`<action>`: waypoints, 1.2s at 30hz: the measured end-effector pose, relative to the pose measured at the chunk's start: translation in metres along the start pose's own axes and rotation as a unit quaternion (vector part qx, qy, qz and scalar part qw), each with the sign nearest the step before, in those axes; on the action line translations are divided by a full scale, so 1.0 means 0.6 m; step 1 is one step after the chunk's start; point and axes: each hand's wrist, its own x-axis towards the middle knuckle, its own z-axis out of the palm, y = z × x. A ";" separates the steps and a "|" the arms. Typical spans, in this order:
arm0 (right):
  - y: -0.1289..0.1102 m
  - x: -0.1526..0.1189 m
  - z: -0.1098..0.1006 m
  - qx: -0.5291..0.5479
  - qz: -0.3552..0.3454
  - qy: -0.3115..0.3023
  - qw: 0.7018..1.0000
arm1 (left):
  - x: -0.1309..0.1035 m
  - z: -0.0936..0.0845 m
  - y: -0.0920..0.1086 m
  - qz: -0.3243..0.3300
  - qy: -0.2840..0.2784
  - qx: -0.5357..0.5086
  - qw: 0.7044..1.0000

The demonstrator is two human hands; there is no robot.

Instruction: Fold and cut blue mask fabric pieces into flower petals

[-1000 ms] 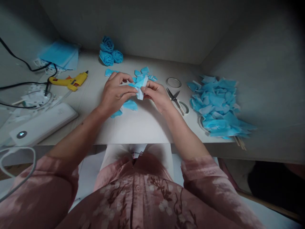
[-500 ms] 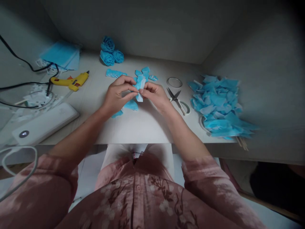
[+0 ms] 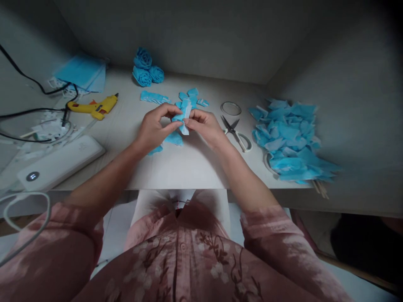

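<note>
Two hands are on one bit of work here: from my end of the feed, the L hand and R hand meet over the table, w/ the blue strip, pale edge showing, between their fingertips. R thumb & index pinch it, its lower end hanging just below the R thumb. L thumb reaches its near side; L index arches above, tips now a bit apart w/ blue showing between. Can't tell if L really grips.

Change vs ½ s ago: L fingers are spread wider, R pinch abt the same. My read: R does the holding, L is adjusting, so the handling of this piece isn't done. Nothing else on the table looks re-sorted; the slight slide of everything is prob. just head-cam drift.

Rel. to hands: loose blue scrap just below L fingertips; small blue pieces right beyond both; fringed blue piece past L knuckles; three blue roses farther out. Scissors, blades parted, lie by R wrist, w/ wire ring past them & the big blue pile well to R. Yellow glue gun is off L hand's outer side.
</note>
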 end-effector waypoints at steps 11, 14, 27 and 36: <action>-0.007 -0.003 0.002 0.025 0.019 -0.016 0.999 | -0.002 0.004 -0.008 -0.012 -0.004 -0.011 1.000; 0.001 0.000 -0.001 0.005 0.003 -0.003 1.000 | -0.002 0.005 -0.006 -0.012 -0.006 -0.030 0.999; 0.004 0.004 -0.008 0.009 -0.002 0.051 0.999 | 0.012 -0.009 -0.017 -0.112 0.014 -0.129 0.985; 0.008 0.003 -0.005 -0.038 -0.016 0.045 0.998 | 0.008 0.001 -0.007 -0.168 0.026 -0.111 0.979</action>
